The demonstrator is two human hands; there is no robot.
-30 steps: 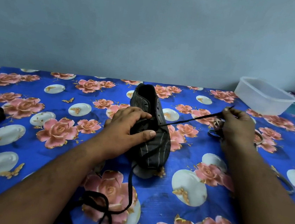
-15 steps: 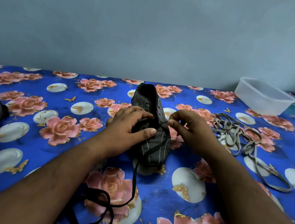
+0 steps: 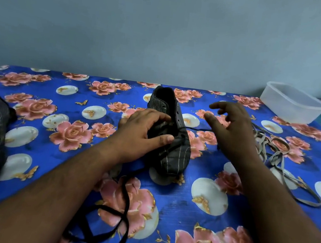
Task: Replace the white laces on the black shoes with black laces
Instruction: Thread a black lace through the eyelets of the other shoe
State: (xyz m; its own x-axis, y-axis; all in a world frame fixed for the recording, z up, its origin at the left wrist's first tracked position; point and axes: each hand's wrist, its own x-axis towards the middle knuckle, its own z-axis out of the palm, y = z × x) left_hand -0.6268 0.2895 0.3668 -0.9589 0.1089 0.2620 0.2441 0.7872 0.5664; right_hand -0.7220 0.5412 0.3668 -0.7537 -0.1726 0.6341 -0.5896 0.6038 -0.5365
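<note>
Gripping striped fabric shoe (image 3: 170, 142) w/ L hand (image 3: 144, 131) — R hand (image 3: 232, 129) splayed, empty, by flat black lace (image 3: 125, 197).

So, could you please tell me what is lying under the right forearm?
The loose grey laces run under the right forearm on the cloth; the covered part cannot be seen.

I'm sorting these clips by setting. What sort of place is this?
Probably a home, not a workshop: a floral blue cloth covers the surface, which meets a plain bluish wall, and a clear plastic container sits at the far right. Whether the surface is a bed or a table is unclear.
</note>
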